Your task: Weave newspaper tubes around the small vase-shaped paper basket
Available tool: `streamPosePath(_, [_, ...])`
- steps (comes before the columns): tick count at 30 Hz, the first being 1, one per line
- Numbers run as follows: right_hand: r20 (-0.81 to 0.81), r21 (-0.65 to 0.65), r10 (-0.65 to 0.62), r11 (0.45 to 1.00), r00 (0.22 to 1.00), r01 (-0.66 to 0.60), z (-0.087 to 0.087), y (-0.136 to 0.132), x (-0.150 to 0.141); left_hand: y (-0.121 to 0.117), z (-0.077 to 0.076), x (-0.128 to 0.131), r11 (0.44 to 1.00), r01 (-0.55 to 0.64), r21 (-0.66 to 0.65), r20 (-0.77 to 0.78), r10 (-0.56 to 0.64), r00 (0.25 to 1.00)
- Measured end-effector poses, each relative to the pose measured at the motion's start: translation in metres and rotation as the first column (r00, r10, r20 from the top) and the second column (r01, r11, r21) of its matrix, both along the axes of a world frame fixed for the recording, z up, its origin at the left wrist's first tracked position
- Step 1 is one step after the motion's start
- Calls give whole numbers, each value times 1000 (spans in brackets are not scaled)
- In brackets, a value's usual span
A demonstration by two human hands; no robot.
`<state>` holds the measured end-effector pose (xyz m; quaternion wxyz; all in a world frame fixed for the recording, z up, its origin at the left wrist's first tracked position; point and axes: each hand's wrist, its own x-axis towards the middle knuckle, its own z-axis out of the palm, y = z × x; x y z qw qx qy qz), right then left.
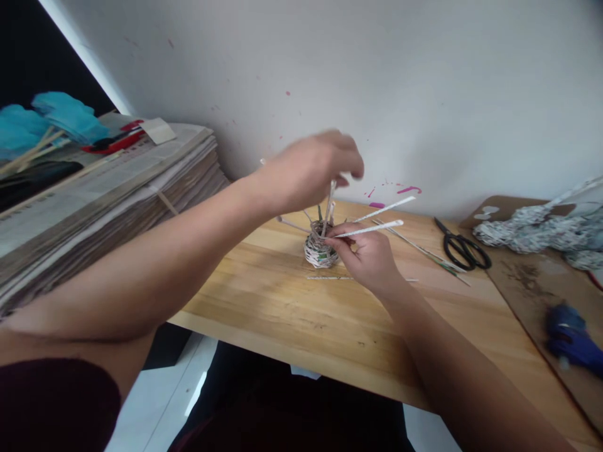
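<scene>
A small woven basket of rolled newspaper (319,250) stands on the wooden table (292,314), with several paper tubes sticking up and out from it. My left hand (313,169) hovers above it, fingers pinched on an upright paper tube (328,210). My right hand (370,254) rests beside the basket on its right, fingers closed on a long paper tube (377,228) that points to the right.
A tall stack of newspapers (103,188) fills the left, with blue paper items (61,119) behind it. Black scissors (461,246), loose paper tubes (424,252), woven paper rope (537,229) and a blue glue gun (572,336) on a brown board lie to the right.
</scene>
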<state>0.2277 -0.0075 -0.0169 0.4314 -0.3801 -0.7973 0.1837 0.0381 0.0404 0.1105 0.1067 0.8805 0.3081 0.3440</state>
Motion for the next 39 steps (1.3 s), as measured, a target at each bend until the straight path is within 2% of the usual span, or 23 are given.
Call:
streamPosePath(1, [-7, -8, -10, 1000, 1000, 10, -1, 0, -1, -6, 3, -14, 988, -45, 147, 110, 29, 993])
streamPosePath(2, [-13, -15, -22, 1000, 1000, 22, -1, 0, -1, -11, 1, -30, 962, -167, 218, 256, 109, 961])
streamPosePath(3, [-19, -18, -35, 999, 999, 34, -2, 0, -1, -13, -4, -46, 925, -311, 220, 394, 207, 895])
streamPosePath(4, [-23, -19, -43, 999, 999, 43, -3, 1, -2, -14, -14, -60, 903, -407, 140, 500, 291, 816])
streamPosePath(5, [-26, -20, -47, 999, 999, 47, -4, 1, -2, -13, -27, -72, 893, -448, 37, 530, 363, 767])
streamPosePath(6, [-34, -19, -49, 999, 998, 48, -4, 1, -2, -12, -43, -80, 895, -436, -98, 475, 427, 769])
streamPosePath(7, [-45, -16, -49, 999, 998, 48, -5, 0, -3, -12, -59, -83, 889, -384, -249, 359, 453, 816])
streamPosePath(8, [-50, -12, -48, 999, 998, 48, -4, 0, -3, -12, -75, -82, 864, -296, -407, 241, 414, 878])
streamPosePath(9, [-48, -8, -50, 999, 998, 50, -4, 0, -4, -14, -89, -77, 826, -174, -536, 193, 321, 927])
streamPosePath(10, [-41, -3, -58, 998, 997, 58, -3, -1, -4, -17, -101, -69, 790, -54, -610, 210, 227, 951])
streamPosePath(11, [-30, 2, -67, 998, 997, 67, -2, -1, -5, -21, -111, -59, 762, 52, -645, 245, 141, 959])
streamPosePath(13, [-6, 8, -78, 997, 997, 78, 0, -1, -5, -29, -122, -39, 700, 213, -681, 340, 46, 939])
streamPosePath(15, [-3, 20, -72, 997, 997, 72, 1, -1, -5, -36, -127, -25, 679, 241, -693, 406, 92, 909])
streamPosePath(20, [-40, 47, -49, 998, 998, 51, -5, 2, -5, -39, -136, -16, 748, 128, -652, 431, 226, 874])
streamPosePath(25, [-38, 67, -57, 996, 998, 59, -6, 4, -5, -36, -147, -12, 788, 110, -605, 471, 243, 848])
streamPosePath(28, [-23, 77, -53, 995, 998, 55, -3, 3, -6, -35, -149, -13, 807, 101, -582, 465, 229, 855])
streamPosePath(29, [-16, 73, -59, 996, 998, 60, -2, 3, -6, -35, -147, -15, 823, 58, -565, 437, 239, 867])
streamPosePath(31, [-16, 50, -77, 996, 997, 78, -2, 3, -5, -40, -143, -22, 868, -107, -485, 352, 306, 884])
streamPosePath(33, [-39, 23, -94, 995, 995, 94, -3, 4, -5, -49, -136, -28, 893, -309, -327, 272, 402, 874])
streamPosePath(34, [-52, 15, -98, 995, 994, 99, -3, 5, -5, -55, -133, -30, 900, -356, -250, 274, 419, 866])
streamPosePath(37, [-67, 17, -92, 995, 993, 93, -3, 6, -5, -72, -129, -27, 940, -328, -99, 387, 340, 857])
streamPosePath(39, [-61, 13, -84, 996, 995, 85, -3, 6, -4, -77, -131, -19, 970, -217, -104, 384, 241, 892])
